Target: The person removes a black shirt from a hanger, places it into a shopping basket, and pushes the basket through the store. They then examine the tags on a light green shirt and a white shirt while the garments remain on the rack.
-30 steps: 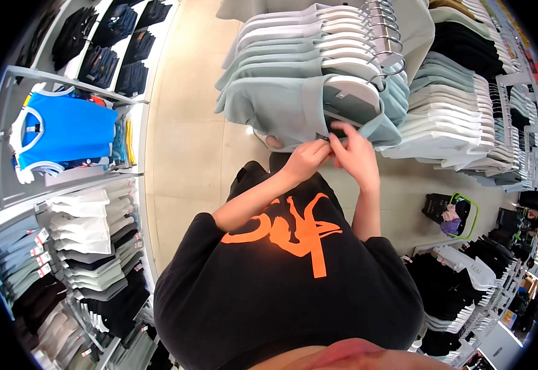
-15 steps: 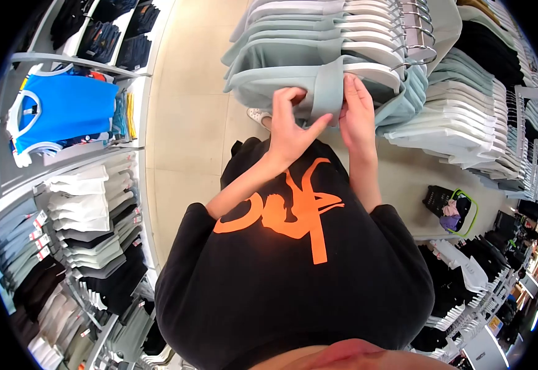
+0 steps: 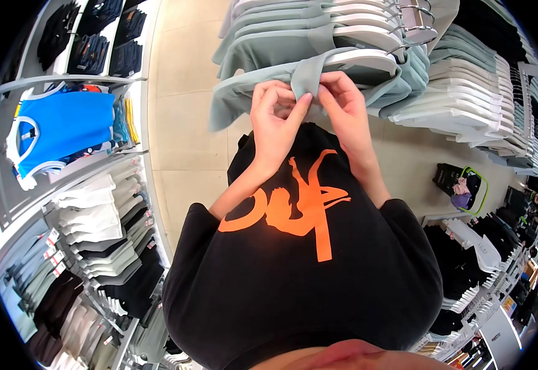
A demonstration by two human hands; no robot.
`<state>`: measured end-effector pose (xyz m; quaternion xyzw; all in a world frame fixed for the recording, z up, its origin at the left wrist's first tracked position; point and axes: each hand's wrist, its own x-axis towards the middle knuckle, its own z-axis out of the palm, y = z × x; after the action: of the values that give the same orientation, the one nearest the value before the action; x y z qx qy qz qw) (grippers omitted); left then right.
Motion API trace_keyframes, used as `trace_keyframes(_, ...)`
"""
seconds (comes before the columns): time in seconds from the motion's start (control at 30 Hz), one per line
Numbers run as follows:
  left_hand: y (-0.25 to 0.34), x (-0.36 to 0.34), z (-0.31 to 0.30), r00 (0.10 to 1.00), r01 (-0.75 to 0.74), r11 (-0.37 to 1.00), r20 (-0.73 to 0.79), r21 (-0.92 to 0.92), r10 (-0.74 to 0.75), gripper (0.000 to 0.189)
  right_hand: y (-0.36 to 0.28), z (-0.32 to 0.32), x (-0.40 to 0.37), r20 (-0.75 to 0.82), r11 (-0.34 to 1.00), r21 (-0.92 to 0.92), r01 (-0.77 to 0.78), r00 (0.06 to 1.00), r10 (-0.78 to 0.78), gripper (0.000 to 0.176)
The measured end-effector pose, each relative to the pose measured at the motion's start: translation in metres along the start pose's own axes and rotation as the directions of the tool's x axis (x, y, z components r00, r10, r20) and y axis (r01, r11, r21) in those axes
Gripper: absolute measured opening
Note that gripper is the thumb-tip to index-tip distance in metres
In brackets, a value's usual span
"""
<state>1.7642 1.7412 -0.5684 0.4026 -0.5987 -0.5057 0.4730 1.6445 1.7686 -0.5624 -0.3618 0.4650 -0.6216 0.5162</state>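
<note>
A pale green shirt (image 3: 235, 92) hangs on a white hanger (image 3: 366, 60) at the near end of a row of similar garments. My left hand (image 3: 274, 117) pinches the near edge of its collar (image 3: 309, 75) between thumb and curled fingers. Close beside it, my right hand (image 3: 347, 111) has its thumb and fingers closed on the same collar, just below the hanger's arm. Both hands almost meet at the collar. The fingertips behind the cloth are partly hidden.
Folded jeans (image 3: 90, 54) and a blue sleeveless top (image 3: 65, 132) lie on shelving at left. White shirts (image 3: 448, 102) hang at right. A black basket (image 3: 448, 177) with a green handle and cloth inside stands on the floor (image 3: 186, 132).
The collar has turned and its near end is pulled toward me, with the shirt's shoulder swinging out lower left. My right hand has shifted left and curled over the collar.
</note>
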Motion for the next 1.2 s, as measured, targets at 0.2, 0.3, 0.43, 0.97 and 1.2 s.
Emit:
trace_keyframes(0.2, -0.012, -0.003, 0.001, 0.962, 0.273, 0.866, 0.149, -0.419, -0.231, 0.015, 0.005, 0.008, -0.007, -0.05, 0.988, 0.136, -0.073, 0.995, 0.081, 0.019)
trace_keyframes(0.3, -0.001, 0.001, -0.002, 0.95, 0.312, 0.814, 0.141, -0.49, -0.279, 0.017, 0.002, 0.003, -0.01, -0.016, 0.995, 0.014, -0.1, 0.995, 0.1, 0.02)
trace_keyframes(0.43, 0.014, 0.003, -0.01, 0.942, 0.334, 0.761, 0.188, -0.556, -0.277, 0.018, -0.012, 0.003, -0.025, -0.024, 0.988, -0.152, -0.002, 1.0, -0.002, 0.014)
trace_keyframes(0.97, 0.052, -0.002, -0.019, 0.915, 0.391, 0.703, 0.333, -0.593, -0.228, 0.025, -0.055, 0.003, -0.051, -0.004, 0.995, -0.019, 0.093, 0.996, -0.093, 0.009)
trace_keyframes(1.2, 0.055, 0.003, -0.019, 0.909, 0.382, 0.734, 0.37, -0.562, -0.19, 0.021, -0.059, -0.001, -0.05, -0.021, 0.996, 0.017, 0.09, 0.996, -0.089, 0.005)
